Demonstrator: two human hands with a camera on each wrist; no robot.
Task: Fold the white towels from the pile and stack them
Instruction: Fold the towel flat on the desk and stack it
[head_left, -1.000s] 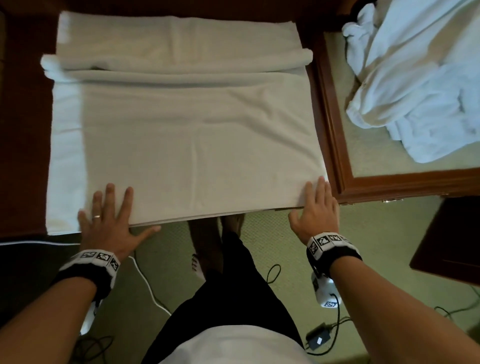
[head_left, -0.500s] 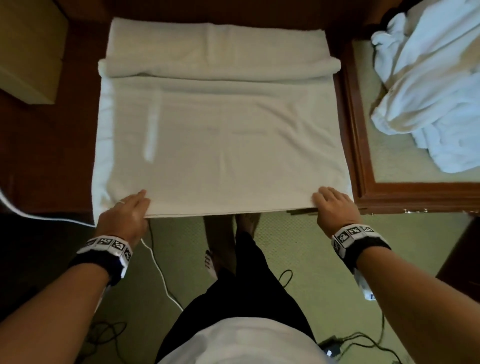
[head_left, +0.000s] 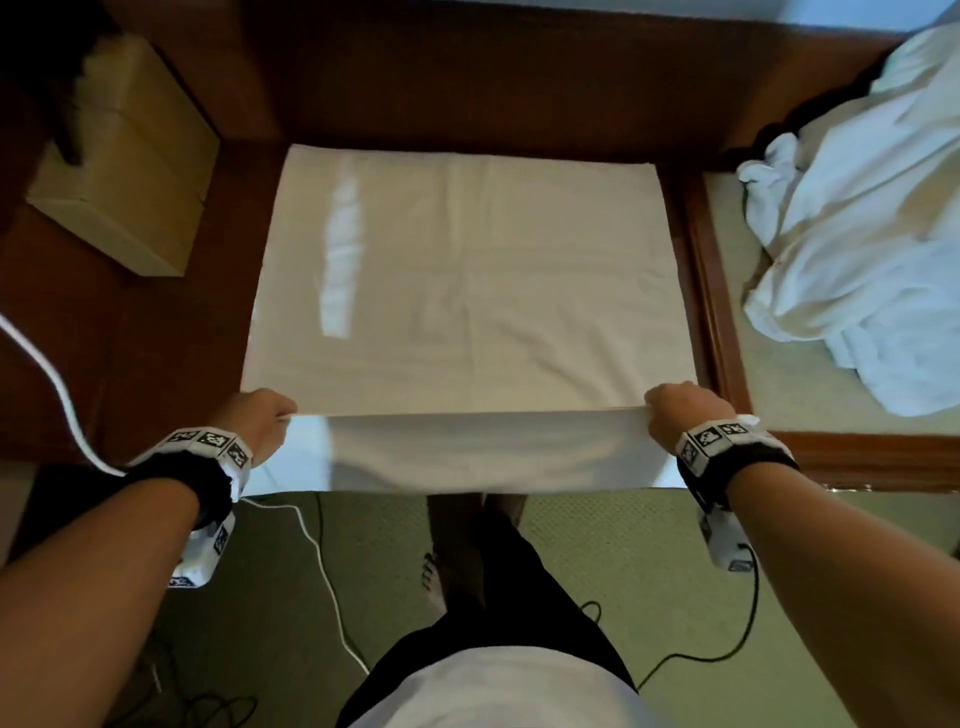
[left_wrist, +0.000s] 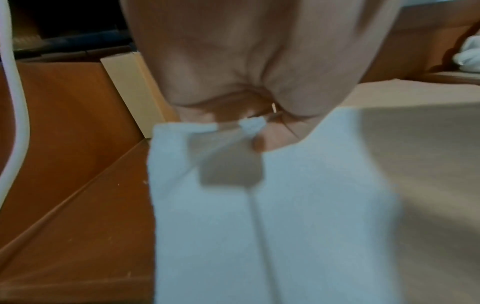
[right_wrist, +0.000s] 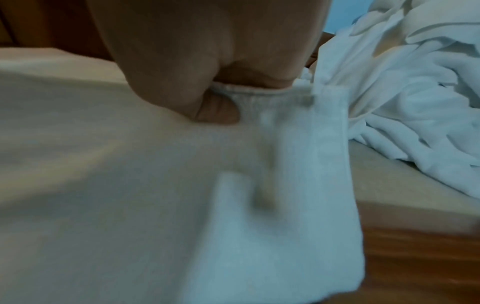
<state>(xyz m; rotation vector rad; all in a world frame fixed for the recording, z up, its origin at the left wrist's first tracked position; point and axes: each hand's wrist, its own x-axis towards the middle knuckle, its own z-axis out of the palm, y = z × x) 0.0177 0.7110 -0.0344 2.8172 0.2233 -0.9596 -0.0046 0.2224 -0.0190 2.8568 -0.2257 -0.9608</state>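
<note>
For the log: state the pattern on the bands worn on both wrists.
Black-and-white square marker patterns on white wrist bands, above black cuffs; clearest in the head view.

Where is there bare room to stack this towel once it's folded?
Bare wood lies between the towel and the cardboard box, and along the back behind the towel. The right surface is crowded by the pile. Both the left hand and right hand grip the towel's near edge.

The towel (head_left: 467, 291) lies mid-frame on the table (head_left: 171, 332), left hand (head_left: 257, 423) and right hand (head_left: 675, 415) at its lower corners. Box (head_left: 130, 161) upper left; towel pile (head_left: 857, 249) upper right.
</note>
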